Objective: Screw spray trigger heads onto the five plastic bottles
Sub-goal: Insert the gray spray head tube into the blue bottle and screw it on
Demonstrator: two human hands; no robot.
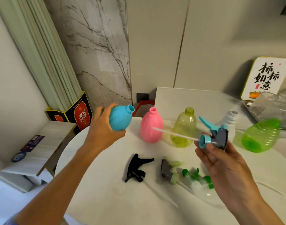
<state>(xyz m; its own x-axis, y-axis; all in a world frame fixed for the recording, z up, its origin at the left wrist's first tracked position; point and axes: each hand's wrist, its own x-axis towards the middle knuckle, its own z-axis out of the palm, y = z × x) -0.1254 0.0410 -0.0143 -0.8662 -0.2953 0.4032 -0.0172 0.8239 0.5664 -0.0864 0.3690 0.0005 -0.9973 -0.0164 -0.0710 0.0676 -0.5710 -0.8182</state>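
A person's two bare arms reach over a white table (106, 200). At left of centre, the left hand (103, 127) wraps its fingers around a blue bottle (120, 118), lifted off the table and tilted so its open neck points up and to the right. At right of centre, the right hand (220, 153) pinches a blue and grey spray head (217, 135) near its screw collar, palm turned upward. The head's thin white tube (174, 134) runs long and nearly level toward the left, its tip ending in front of a pink bottle (151, 125), to the right of the blue bottle's mouth and a little lower. The coming move seems to turn on this: the tube tip must travel left and rise to meet the mouth, with tube and neck brought into one line.

Standing in a row across the middle are the pink bottle, a clear yellow bottle (184, 127) and a white bottle (230, 118), largely hidden behind the held head. A green bottle (260, 135) lies on its side at right. None of them wears a head.

In the lower middle lie a black spray head (135, 168), a grey and pale green spray head (168, 171), and a blurred green and clear heap (197, 179), partly covered by the right hand; how many heads it holds is unclear
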